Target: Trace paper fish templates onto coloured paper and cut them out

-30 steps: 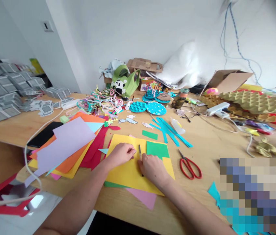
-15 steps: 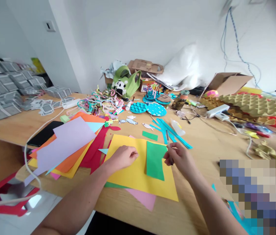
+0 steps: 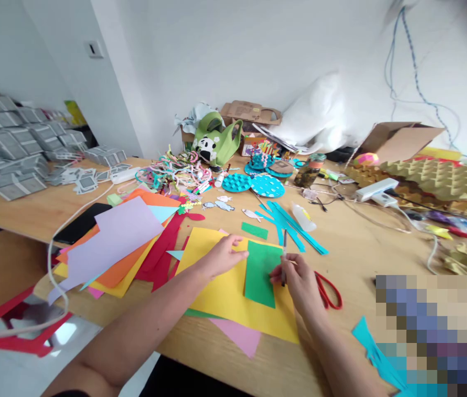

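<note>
A green paper rectangle (image 3: pixel 260 275) lies on a larger yellow sheet (image 3: pixel 216 286) in front of me. My left hand (image 3: pixel 225 256) is over the yellow sheet with thumb and fingers apart, its fingertips close to the green rectangle's upper left corner. I cannot tell if they touch it. Upright in my right hand (image 3: pixel 298 278) is a pen (image 3: pixel 285 247), at the right edge of the green rectangle. Red-handled scissors (image 3: pixel 334 292) lie just right of that hand, partly hidden behind it. A small green strip (image 3: pixel 255 230) lies beyond the yellow sheet.
Overlapping coloured sheets (image 3: pixel 113 234) and a black phone-like slab (image 3: pixel 82 223) lie to the left. Blue paper strips (image 3: pixel 295 229), a glue bottle (image 3: pixel 303 218) and fish cutouts (image 3: pixel 224 205) are beyond my hands. A power strip (image 3: pixel 377 189) and egg trays (image 3: pixel 431 179) stand right.
My left hand has moved right toward the green rectangle and its fingers have spread. My right hand has shifted slightly lower with the pen, and the scissors' red handles now show beside it.
</note>
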Demonstrator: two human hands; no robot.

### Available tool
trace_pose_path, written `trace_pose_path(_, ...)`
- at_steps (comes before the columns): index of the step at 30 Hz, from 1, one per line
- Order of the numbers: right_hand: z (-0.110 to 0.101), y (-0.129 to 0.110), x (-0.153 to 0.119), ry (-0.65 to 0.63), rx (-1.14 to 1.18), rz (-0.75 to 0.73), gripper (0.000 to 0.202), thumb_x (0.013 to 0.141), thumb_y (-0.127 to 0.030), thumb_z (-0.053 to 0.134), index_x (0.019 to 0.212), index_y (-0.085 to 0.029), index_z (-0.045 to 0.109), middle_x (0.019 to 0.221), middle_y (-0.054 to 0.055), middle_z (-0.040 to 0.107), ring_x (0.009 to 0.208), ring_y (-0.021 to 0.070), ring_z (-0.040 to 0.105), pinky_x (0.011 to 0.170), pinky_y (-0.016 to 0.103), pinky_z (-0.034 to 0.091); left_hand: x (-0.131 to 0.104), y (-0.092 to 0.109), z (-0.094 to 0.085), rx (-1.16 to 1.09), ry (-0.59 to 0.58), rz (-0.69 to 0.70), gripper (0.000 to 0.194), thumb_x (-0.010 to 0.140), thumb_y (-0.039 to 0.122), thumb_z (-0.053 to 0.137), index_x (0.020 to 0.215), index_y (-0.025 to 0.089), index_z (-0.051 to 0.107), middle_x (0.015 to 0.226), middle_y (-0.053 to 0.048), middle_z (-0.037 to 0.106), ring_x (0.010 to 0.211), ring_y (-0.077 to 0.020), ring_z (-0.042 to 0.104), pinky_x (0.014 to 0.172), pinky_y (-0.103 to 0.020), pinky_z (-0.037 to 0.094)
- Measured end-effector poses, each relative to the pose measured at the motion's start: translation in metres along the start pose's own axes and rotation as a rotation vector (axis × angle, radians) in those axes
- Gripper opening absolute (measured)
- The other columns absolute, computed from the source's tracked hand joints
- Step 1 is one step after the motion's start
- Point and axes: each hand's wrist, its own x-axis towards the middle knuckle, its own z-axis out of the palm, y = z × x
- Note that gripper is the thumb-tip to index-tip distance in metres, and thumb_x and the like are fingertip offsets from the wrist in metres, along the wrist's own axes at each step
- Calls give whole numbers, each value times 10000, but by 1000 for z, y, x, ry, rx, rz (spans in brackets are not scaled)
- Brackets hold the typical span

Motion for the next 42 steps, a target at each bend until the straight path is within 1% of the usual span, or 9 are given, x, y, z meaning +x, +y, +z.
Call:
trace_pose_path(2,1,0,-1,2,-12,-1,407,771,-595,589,856,-215,471,570,-3,645,457,169,611,462,268,447,7,-2,2,-175,-2,-84,383,755,221,663,1122,172,566,1332,-162,466,1104,-258,523,808,-350,478)
trace_pose_path(4,2,0,-1,6,-17,0,388,774,-581,587,848,-218,470,566,-1,643,455,170,608,456,264,436,11,-3,4,-232,-20,-109,361,761,234,655,1104,177,555,1322,-165,446,1111,-250,511,771,-336,492)
trace_pose_path(10,1,-2,-2,-3,-48,-10,317,817,-529,542,830,-225,451,567,-13,630,458,156,597,463,254,428,15,-4,10,-376,-78,-151,360,701,259,717,1031,208,581,1144,-96,481,887,-177,557,746,-375,514)
trace_pose_path(15,2,-9,-6,-7,-37,-13,285,826,-498,533,819,-227,445,565,-24,617,474,153,604,492,258,451,14,-5,14,-373,-132,-151,335,655,168,732,978,198,645,943,-41,490,848,-160,534,773,-357,483)
trace_pose_path(19,3,-12,-8,-3,-14,4,303,811,-514,549,816,-229,446,561,-29,613,472,153,602,492,261,456,11,-4,12,-378,-65,-139,209,672,162,713,868,183,643,961,-31,516,924,-152,501,819,-307,419)
trace_pose_path(22,3,-11,-8,-1,-4,0,328,796,-535,567,812,-228,452,552,-26,611,469,159,601,481,264,456,10,-3,11,-424,-52,-157,181,699,170,675,870,187,621,949,-25,522,869,-140,502,799,-319,424)
trace_pose_path(29,2,-9,-7,-4,7,-23,320,810,-531,564,807,-231,452,552,-29,607,460,163,597,477,275,460,13,-6,16,-534,-121,-198,202,681,159,677,851,178,570,837,-25,573,760,-144,582,736,-323,471)
trace_pose_path(37,2,-8,-7,12,29,-23,307,813,-505,585,820,-221,468,562,-23,615,461,155,587,474,269,462,10,-15,25,-468,-248,-246,250,597,199,769,813,99,692,739,-53,619,697,-145,581,681,-294,436)
trace_pose_path(42,0,-19,-11,167,200,-196,276,829,-470,594,870,-219,488,503,-81,540,422,107,516,488,240,459,5,-14,25,-430,-237,-223,333,559,253,807,854,123,721,771,-40,631,736,-145,568,674,-278,397)
